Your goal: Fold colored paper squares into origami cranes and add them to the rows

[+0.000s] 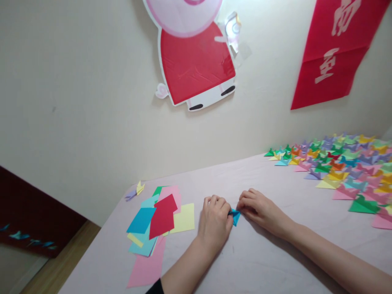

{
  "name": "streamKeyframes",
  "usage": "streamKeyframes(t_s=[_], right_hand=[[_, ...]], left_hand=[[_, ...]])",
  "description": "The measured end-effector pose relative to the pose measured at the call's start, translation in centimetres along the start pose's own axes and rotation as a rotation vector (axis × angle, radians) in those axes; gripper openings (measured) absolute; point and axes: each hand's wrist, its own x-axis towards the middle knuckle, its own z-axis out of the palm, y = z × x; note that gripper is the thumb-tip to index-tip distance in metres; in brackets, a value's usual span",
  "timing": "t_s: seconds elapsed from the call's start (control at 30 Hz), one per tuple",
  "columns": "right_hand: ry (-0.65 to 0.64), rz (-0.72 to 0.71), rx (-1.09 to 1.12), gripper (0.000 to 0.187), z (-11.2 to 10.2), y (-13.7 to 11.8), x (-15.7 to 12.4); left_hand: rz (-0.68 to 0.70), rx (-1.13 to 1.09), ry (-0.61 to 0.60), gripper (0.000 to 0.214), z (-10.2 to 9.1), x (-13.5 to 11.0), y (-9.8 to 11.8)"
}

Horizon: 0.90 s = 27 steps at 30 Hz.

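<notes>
Far left on worktop (pixel 101 265): purple folded piece (pixel 131 195), yellow folded piece (pixel 140 188) just beside. Next, loose pile of coloured paper (pixel 157 228), red sheet (pixel 164 215) uppermost. Left hand (pixel 215 220): fingers pinched on small blue folded paper (pixel 235 217), which sits between both hands. Right hand (pixel 257 208): fingertips at its right corner; whether gripping, cannot tell. Far right: many multicoloured folded pieces (pixel 338 165), in rows.

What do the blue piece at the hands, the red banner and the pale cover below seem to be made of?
Blue piece: paper, apparently matte, judging by its sharp folds.
Red banner: cloth or paper, dull, with a straight crease; I cannot tell which.
Pale cover: probably fabric, matte, with slight wrinkles.
</notes>
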Motion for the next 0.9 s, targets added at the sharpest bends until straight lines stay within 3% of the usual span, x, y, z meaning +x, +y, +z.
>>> streamKeyframes(t_s=[0.33, 0.77, 0.9], right_hand=[[-0.032, 0.122, 0.201, 0.014, 0.5, 1.0, 0.6], [-0.072, 0.202, 0.006, 0.006, 1.4, 0.2, 2.6], [-0.108, 0.176, 0.089, 0.004, 0.8, 1.0, 2.3]], left_hand=[[-0.048, -0.049, -0.009, 0.017, 0.6, 0.8, -0.7], [-0.19, -0.182, -0.013, 0.014, 0.5, 0.6, -0.9], [-0.18, -0.16, 0.0, 0.014, 0.8, 0.6, -1.0]])
